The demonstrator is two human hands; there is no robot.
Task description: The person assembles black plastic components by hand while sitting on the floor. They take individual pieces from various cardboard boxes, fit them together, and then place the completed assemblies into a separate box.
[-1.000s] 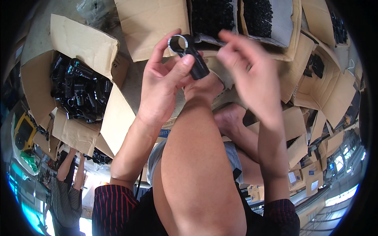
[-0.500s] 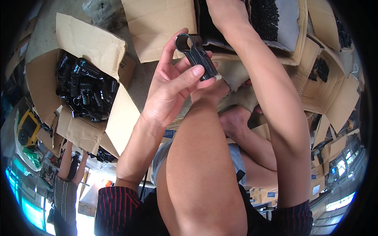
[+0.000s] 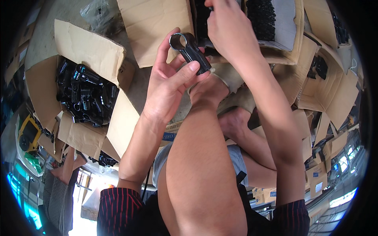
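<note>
Gripping a black metal clamp part (image 3: 191, 52), the left hand (image 3: 169, 84) pinches it between thumb and fingers, ring end up, above the raised knee (image 3: 204, 92). Beyond it, the right hand (image 3: 230, 29) reaches into an open cardboard box (image 3: 289, 35) of black parts; whether its grip has closed cannot be told. Another box (image 3: 84, 92) of black parts lies left.

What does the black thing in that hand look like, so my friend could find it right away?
Look above the bent knee, to the left hand raised before the open cardboard boxes. Between its thumb and fingers is a short black metal tube part with a round ring clamp at its top end. Unlike the black parts heaped in the boxes, it is held up alone.
</note>
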